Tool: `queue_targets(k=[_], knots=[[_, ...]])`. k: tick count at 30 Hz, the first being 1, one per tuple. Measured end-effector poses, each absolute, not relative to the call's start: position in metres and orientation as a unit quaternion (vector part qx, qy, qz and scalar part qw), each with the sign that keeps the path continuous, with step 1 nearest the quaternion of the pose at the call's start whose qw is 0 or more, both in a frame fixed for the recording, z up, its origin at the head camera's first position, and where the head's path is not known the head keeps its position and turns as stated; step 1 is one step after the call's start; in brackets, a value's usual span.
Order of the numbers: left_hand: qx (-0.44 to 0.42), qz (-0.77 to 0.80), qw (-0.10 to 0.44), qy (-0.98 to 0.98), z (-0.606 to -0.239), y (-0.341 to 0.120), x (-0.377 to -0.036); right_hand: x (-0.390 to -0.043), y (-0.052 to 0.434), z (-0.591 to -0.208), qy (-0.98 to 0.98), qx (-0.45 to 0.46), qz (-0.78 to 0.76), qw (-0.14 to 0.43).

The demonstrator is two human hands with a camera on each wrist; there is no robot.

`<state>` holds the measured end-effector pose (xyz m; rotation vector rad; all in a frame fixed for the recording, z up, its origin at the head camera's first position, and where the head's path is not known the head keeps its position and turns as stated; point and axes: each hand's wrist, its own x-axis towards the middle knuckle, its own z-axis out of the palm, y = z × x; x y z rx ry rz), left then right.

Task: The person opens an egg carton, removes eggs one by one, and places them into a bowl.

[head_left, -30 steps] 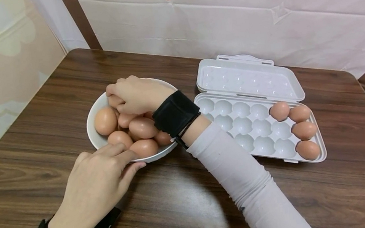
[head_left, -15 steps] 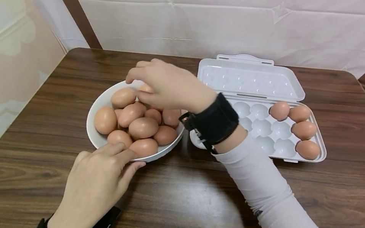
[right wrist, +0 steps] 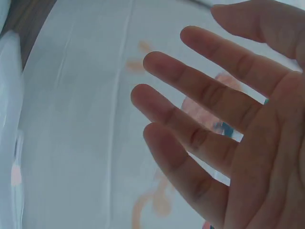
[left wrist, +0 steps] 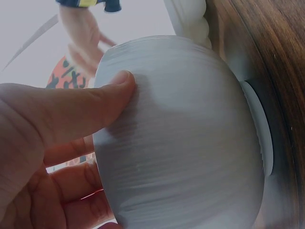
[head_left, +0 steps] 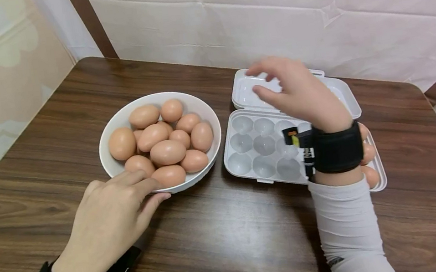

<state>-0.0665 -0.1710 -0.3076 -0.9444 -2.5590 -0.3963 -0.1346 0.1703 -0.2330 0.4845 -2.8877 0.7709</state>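
Left hand (head_left: 107,222) steadies white bowl (head_left: 117,121) heaped with brown eggs (head_left: 168,152).

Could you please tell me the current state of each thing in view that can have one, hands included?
Egg carton: open, lid tipped back, most cups empty, a few eggs at its right end.
Bowl: upright on the table, heaped with brown eggs.
Left hand: thumb and fingers resting against the bowl's near side.
Right hand: empty, fingers spread, above the carton.
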Motion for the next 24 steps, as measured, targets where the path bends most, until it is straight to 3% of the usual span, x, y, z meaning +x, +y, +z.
queue_targets(k=[5, 13, 20, 24], knots=[[-0.337, -0.143, 0.191, -0.911, -0.308, -0.173, -0.068, -0.121, 0.214, -0.232, -0.971, 0.078, 0.227, 0.016], [-0.336, -0.138, 0.205, -0.909, -0.307, -0.178, -0.069, -0.121, 0.261, -0.248, -0.970, -0.021, 0.168, -0.172], [-0.334, -0.142, 0.206, -0.909, -0.308, -0.180, -0.067, -0.130, 0.262, -0.264, -0.952, -0.027, 0.194, -0.234], [-0.335, -0.140, 0.207, -0.908, -0.307, -0.181, -0.067, -0.133, 0.260, -0.269, -0.950, -0.031, 0.201, -0.238]])
